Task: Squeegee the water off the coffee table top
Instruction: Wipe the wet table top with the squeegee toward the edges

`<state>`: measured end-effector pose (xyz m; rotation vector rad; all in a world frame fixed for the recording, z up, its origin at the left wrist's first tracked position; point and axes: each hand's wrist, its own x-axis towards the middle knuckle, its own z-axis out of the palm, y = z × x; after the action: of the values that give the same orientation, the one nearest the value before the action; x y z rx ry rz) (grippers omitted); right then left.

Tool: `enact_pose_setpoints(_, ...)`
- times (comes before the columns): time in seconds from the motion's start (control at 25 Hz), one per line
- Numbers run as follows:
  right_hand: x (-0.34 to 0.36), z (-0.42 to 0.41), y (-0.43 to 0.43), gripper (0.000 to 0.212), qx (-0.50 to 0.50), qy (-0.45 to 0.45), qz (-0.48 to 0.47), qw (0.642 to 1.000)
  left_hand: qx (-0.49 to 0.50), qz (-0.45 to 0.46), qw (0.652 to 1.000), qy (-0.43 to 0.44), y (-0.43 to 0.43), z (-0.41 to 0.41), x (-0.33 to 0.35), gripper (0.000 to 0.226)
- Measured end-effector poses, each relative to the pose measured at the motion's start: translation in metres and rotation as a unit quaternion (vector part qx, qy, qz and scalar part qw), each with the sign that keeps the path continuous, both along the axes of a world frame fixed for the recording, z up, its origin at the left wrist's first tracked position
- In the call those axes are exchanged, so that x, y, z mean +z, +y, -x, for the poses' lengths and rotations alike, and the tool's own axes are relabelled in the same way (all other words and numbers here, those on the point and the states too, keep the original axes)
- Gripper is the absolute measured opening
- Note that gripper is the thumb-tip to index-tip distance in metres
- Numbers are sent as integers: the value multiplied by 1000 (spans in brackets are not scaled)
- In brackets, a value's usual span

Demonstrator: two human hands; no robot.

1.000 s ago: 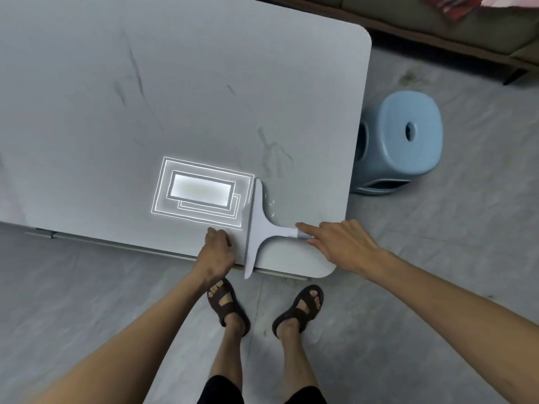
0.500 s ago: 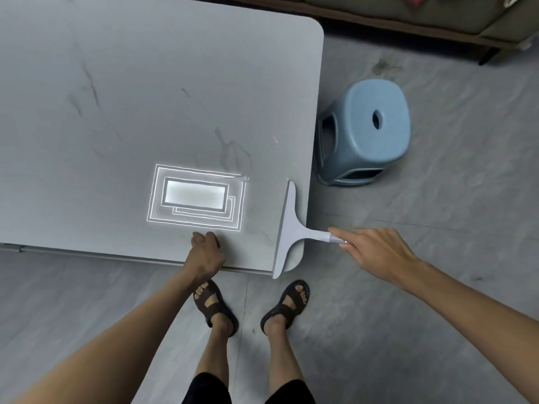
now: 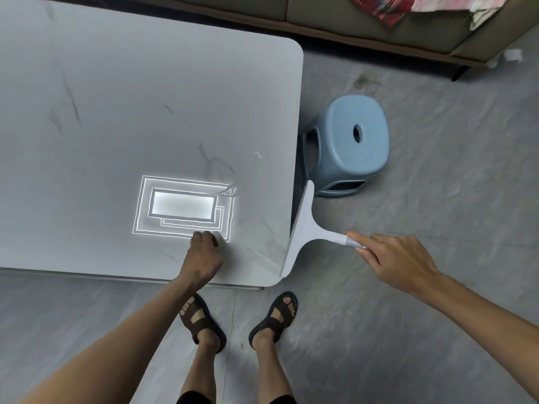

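While the left hand rests on the coffee table near its front edge, fingers curled under and gripping nothing visible, the right hand holds the white squeegee by the end of its handle, forefinger laid along it. The blade lies against the table's right edge by the front corner — a blue stool stands just beyond.

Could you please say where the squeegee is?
Head view: the pale grey T-shaped squeegee meets the right edge of the grey table top, handle in the right hand, near the blue plastic stool.
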<state>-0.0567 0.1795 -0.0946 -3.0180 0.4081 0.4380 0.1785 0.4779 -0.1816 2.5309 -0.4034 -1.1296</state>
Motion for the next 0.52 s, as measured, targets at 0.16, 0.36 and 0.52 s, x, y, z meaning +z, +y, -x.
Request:
enact_pose_setpoints(0.16, 4, -76, -16, 40, -74, -18, -42, 996, 4, -5, 999, -33, -16, -25, -4, 20)
enact_pose_setpoints(0.36, -13, -228, -38, 35, -309, -67, -200, 927, 16, -55, 998, -10, -19, -43, -18, 29)
enact_pose_setpoints(0.52, -27, -331, -55, 42, -406, -102, -250, 873, 3, -86, 996, 24, -25, -54, -25, 43)
